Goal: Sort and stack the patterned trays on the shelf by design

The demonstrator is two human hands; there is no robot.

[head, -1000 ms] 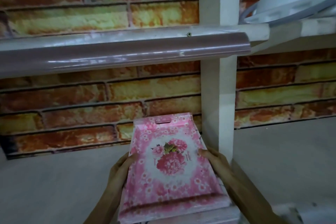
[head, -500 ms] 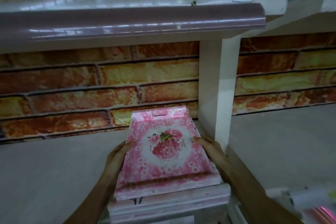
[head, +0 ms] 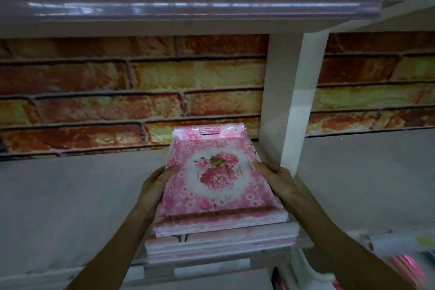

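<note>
your left hand (head: 154, 187) and right hand (head: 276, 180) | fingers pressed on pink floral trays (head: 213, 181) sides | several stacked, count unclear | long axis toward brick wall (head: 131, 92)

No text, brand, number or sign can be read anywhere in the view. The top pink floral tray (head: 213, 179) carries a few small dark strokes on either side of its central flower print, which may be letters, though they are too small and soft to make out. On the near edge of a lower tray (head: 221, 241) in the stack there is a short black mark, also illegible.
</note>
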